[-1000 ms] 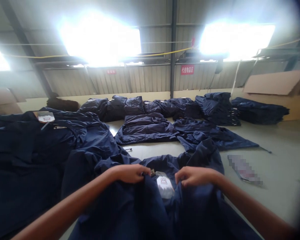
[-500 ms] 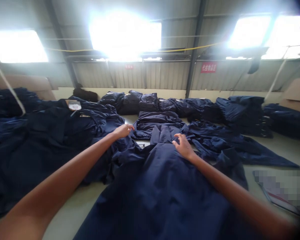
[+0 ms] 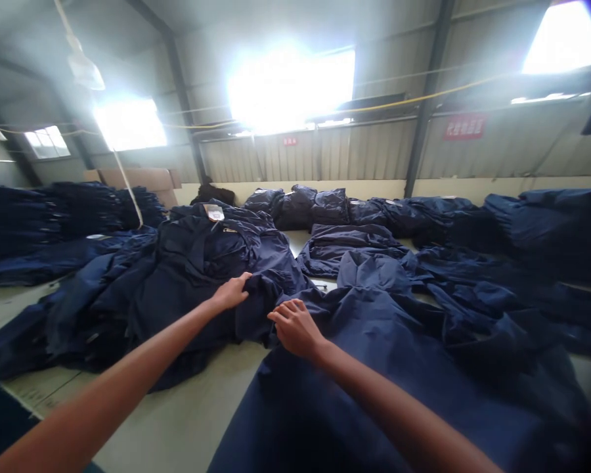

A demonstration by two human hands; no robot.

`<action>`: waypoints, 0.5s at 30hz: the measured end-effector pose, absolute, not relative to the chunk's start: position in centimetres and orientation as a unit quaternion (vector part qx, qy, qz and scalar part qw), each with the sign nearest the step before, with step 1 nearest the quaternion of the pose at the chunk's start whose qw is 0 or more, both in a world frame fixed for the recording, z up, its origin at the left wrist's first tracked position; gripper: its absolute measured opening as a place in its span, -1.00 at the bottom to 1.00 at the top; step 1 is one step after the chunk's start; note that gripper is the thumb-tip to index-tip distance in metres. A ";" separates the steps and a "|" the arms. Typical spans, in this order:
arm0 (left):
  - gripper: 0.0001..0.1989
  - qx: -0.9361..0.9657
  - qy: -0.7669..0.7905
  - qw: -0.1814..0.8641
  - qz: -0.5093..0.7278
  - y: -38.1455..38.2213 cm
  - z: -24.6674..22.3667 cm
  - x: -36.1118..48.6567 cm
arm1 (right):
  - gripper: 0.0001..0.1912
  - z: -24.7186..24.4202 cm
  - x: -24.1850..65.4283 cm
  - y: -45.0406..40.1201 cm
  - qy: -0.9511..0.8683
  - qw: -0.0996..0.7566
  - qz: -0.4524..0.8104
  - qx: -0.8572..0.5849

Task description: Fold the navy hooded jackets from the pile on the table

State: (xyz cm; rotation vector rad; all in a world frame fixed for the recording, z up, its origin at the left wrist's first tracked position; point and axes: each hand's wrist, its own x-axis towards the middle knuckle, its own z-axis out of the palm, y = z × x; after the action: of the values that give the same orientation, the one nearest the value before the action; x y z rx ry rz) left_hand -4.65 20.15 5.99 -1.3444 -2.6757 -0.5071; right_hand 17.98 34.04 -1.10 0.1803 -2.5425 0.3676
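Observation:
A large navy garment point(image 3: 374, 368) lies spread across the table in front of me, its upper part away from me. My left hand point(image 3: 232, 292) is closed on dark blue cloth at the garment's left side, beside a heap of navy garments point(image 3: 177, 289). Close to its right, my right hand point(image 3: 295, 325) has curled fingers on the same stretch of cloth, at the garment's left edge. The fingertips of both hands are partly hidden in the folds.
Folded navy clothes point(image 3: 352, 246) lie beyond the spread garment. Bagged dark bundles point(image 3: 329, 207) line the back by the wall. Tall stacks of dark clothes point(image 3: 83, 210) stand at the far left. A white paper tag point(image 3: 214, 212) rests on the heap. A cord hangs at the left.
The view has turned left. My right hand has moved left from the garment's middle to its left edge, close to my left hand. My left hand has come lower and closed on cloth.

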 end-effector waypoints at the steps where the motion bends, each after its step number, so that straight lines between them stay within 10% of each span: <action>1: -0.41 -0.444 -0.872 0.046 -0.203 20.4 5.3 -3.7 | -0.52 -1.1 17.5 33.7 -0.948 0.274 0.156 0.035; 4: -0.35 -0.510 -0.773 -0.090 -0.366 21.0 4.2 -0.3 | -0.25 -1.5 16.7 33.9 -0.934 0.246 0.245 -0.086; 7: -0.26 -0.546 -0.647 -0.263 -0.463 20.9 4.5 1.6 | -0.45 -2.2 17.0 35.3 -0.913 0.243 0.302 -0.128; 11: -0.29 -0.475 -0.693 -0.145 -0.523 20.9 4.0 0.4 | -0.84 -3.5 18.9 37.1 -0.879 0.279 0.382 -0.063; 15: -0.29 -0.518 -0.710 -0.169 -0.447 22.1 0.3 0.4 | -0.68 -4.6 20.6 37.8 -0.860 0.275 0.429 0.020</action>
State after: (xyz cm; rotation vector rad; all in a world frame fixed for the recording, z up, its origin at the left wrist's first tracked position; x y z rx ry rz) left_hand 0.44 22.07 0.28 -1.8295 -2.5061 -1.5769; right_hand 20.58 37.78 -4.60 0.0526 -2.3118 1.1528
